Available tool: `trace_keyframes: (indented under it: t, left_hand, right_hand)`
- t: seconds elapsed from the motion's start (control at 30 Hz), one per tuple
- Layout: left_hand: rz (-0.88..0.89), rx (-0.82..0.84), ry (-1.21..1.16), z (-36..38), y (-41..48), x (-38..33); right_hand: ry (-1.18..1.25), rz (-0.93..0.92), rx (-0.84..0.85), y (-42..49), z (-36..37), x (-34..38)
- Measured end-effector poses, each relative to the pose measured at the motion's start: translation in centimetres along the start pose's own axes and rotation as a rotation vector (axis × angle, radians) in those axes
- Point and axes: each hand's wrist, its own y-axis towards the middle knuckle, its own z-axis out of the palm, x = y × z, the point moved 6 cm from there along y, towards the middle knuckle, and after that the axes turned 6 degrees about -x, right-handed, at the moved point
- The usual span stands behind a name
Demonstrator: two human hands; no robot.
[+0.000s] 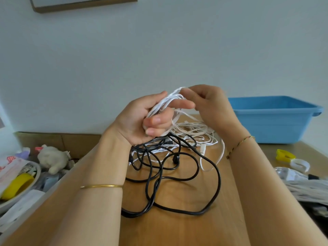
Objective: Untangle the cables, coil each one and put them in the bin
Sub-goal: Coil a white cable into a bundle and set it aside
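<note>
a: where's the white cable (163, 103)?

b: partly up in the air. a few loops of it are gathered in the left hand (142, 119), whose fingers (156, 121) are curled round the bundle. the rest trails down into a loose white heap on the table (177, 229), just behind the hands.

a: and the right hand (209, 103)?

b: it's at the top of the loops, fingertips pinched on a strand there. which strand exactly, i can't tell, it's a bit blurred.

a: so coiling has begun?

b: i'd say so: winding the white one round the left hand while the untangling is only half done. the black cable (219, 183) sprawls in big loops over the table below the wrists, and near the left hand its strands cross through the white heap.

a: the bin (276, 125)?

b: blue, on the far right of the table, well apart from the cables. no cable shows in it from here, though i can't see its floor.

a: next move?

b: probably drawing more white slack up and laying another turn over the left hand. that calls for the white strand to run free of the black one; a pull could drag the black loops along or tighten a crossing, so the snag wants easing out first.

a: anything else about?

b: a cardboard box (58, 139) of odds and ends with a soft toy (51, 158) on the left.
</note>
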Motion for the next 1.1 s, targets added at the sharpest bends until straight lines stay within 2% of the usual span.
trace_keyframes:
  t: [0.1,0.2,0.23,0.4,0.53,0.67,0.73,0.8,0.83,0.9,0.97,1.03,1.1]
  left_hand:
    - [-0.005,0.141,-0.247,0.4,-0.1,-0.4]
    - [0.109,0.101,-0.413,-0.8,0.1,-1.3]
    - [0.156,0.057,-0.453,-1.2,0.1,-1.6]
    - [0.42,-0.364,-0.528,-3.2,0.3,-2.4]
    - [0.64,-0.559,-0.496,-4.4,-0.6,-3.6]
    - [0.77,-0.859,-0.304,-6.8,-2.4,-4.1]
    - [0.792,-1.007,-0.117,-7.0,-2.9,-4.0]
    - [0.793,-1.142,0.268,-6.1,-3.1,-3.9]
    - [0.795,-1.159,0.515,-5.2,-3.0,-3.9]
    - [0.785,-1.096,0.951,-3.2,-2.0,-3.7]
    - [0.64,-1.014,1.221,-1.9,-1.0,-3.4]
    - [0.443,-0.916,1.347,-1.9,-0.1,-2.8]
    - [0.332,-0.796,1.313,-1.7,0.2,-2.3]
  right_hand:
    - [0.001,0.028,0.14,-0.8,1.3,0.0]
    - [0.005,0.081,0.273,-1.4,2.2,-0.4]
    - [-0.014,0.092,0.316,-1.4,2.5,-0.6]
    - [-0.131,0.122,0.465,-1.8,3.3,-1.1]
    - [-0.174,0.137,0.601,-2.4,3.5,-1.2]
    - [-0.23,0.104,0.685,-2.8,3.6,-0.1]
    - [-0.248,0.09,0.698,-3.0,3.8,0.6]
    - [-0.256,0.072,0.685,-2.9,4.0,1.5]
    - [-0.241,0.072,0.657,-2.9,3.9,1.9]
    - [-0.175,0.079,0.559,-2.5,3.4,2.5]
    - [-0.077,0.118,0.432,-2.2,2.5,2.7]
    - [0.066,0.22,0.34,-2.0,1.8,2.3]
    - [0.178,0.327,0.291,-1.9,1.8,1.5]
